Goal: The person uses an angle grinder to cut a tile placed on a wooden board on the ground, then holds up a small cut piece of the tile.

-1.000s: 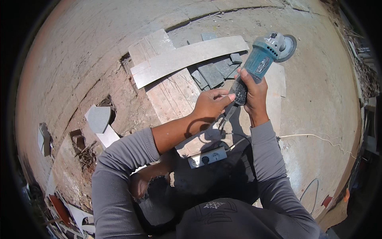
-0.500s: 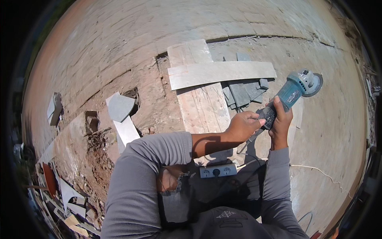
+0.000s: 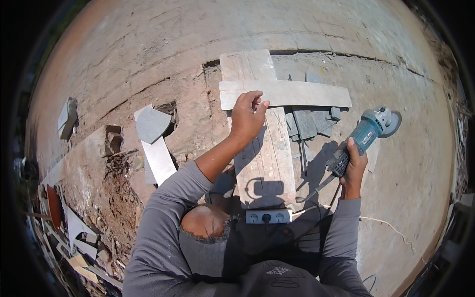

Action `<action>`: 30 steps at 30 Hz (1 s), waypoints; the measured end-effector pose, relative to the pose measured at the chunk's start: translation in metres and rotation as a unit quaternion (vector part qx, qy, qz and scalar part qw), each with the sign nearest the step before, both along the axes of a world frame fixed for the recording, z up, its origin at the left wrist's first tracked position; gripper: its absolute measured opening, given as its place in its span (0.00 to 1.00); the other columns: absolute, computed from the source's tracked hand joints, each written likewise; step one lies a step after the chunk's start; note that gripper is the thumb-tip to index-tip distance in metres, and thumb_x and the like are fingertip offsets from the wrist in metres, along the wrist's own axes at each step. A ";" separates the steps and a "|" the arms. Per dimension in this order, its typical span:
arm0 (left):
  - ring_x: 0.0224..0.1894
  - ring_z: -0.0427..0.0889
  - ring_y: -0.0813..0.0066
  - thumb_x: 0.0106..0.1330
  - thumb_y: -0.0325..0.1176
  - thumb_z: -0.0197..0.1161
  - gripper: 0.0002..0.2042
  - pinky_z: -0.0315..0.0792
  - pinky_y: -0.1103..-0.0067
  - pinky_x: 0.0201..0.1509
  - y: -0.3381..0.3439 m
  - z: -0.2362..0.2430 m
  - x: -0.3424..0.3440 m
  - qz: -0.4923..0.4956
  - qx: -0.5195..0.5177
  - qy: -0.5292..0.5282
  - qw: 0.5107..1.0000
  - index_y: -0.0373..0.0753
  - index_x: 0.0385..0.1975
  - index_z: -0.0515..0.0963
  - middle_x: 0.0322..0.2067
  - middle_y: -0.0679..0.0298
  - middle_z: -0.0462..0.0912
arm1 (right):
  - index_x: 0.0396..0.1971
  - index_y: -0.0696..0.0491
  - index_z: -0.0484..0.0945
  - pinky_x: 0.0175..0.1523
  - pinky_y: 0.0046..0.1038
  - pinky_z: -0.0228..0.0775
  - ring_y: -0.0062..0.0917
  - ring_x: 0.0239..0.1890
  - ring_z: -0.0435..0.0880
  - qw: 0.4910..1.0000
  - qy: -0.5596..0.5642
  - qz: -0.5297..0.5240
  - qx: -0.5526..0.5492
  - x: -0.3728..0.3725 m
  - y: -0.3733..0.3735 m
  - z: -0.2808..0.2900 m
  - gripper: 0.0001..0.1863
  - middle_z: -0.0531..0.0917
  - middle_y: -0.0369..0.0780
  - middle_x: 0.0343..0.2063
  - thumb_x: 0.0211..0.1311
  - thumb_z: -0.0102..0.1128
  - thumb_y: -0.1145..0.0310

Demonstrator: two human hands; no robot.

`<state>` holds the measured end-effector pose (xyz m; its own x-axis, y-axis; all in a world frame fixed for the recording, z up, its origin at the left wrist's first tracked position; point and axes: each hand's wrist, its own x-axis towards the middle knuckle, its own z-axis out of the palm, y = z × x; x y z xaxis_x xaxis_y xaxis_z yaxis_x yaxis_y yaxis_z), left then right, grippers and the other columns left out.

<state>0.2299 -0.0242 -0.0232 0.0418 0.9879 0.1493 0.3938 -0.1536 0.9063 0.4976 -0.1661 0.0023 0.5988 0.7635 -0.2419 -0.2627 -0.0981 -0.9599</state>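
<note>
My right hand [image 3: 354, 171] is wrapped around the dark rear handle of a teal angle grinder [image 3: 367, 133], held up at the right. The round disc [image 3: 392, 124] at its front end points away from me, its rim blurred smooth. My left hand [image 3: 250, 116] hovers by the near edge of a long pale tile strip [image 3: 297, 94], with fingers loosely curled, thumb a little apart, and nothing in them. Whether it touches the strip I cannot tell. The strip lies crosswise over a worn, scored board [image 3: 264, 148], and a faint reddish line marks its left end.
Grey tile offcuts [image 3: 309, 123] lie under and beside the strip. A power strip [image 3: 268, 217] with a plug sits near my knees; a pale cable [image 3: 391, 225] runs right. Tile pieces [image 3: 153, 123] and rubble lie left, with a scrap heap [image 3: 74, 237] at lower left.
My left hand has left the grinder's rear handle and moved left and forward to the tile strip. The grinder stays in my right hand, slightly lower. The disc's notched rim now looks smooth.
</note>
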 end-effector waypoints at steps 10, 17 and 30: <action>0.39 0.80 0.71 0.57 0.32 0.75 0.28 0.77 0.77 0.41 0.075 -0.090 -0.123 0.097 -0.225 -0.025 0.969 0.26 0.54 0.72 0.41 0.58 0.80 | 0.38 0.55 0.75 0.29 0.22 0.74 0.18 0.23 0.79 0.995 -0.060 0.065 -0.052 -0.017 0.015 -0.007 0.16 0.80 0.36 0.25 0.61 0.70 0.60; 0.32 0.82 0.72 0.56 0.27 0.74 0.22 0.77 0.77 0.35 0.066 -0.106 -0.120 0.120 -0.285 -0.044 0.950 0.28 0.49 0.75 0.38 0.56 0.83 | 0.40 0.56 0.76 0.35 0.23 0.73 0.19 0.28 0.80 0.980 -0.045 0.162 -0.102 -0.061 0.039 -0.006 0.18 0.81 0.36 0.29 0.56 0.72 0.62; 0.26 0.79 0.77 0.65 0.29 0.67 0.10 0.75 0.79 0.28 0.060 -0.107 -0.121 0.071 -0.306 -0.115 0.942 0.29 0.41 0.80 0.29 0.61 0.83 | 0.44 0.60 0.77 0.42 0.23 0.74 0.20 0.34 0.82 0.916 -0.039 0.383 -0.115 -0.183 0.128 -0.010 0.25 0.83 0.38 0.35 0.52 0.76 0.59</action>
<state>0.1094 0.0355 -0.1298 -0.0623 0.8851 -0.4612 0.1537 0.4651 0.8718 0.3148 -0.0376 -0.0077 -0.0694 0.9012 -0.4277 0.0359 -0.4262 -0.9039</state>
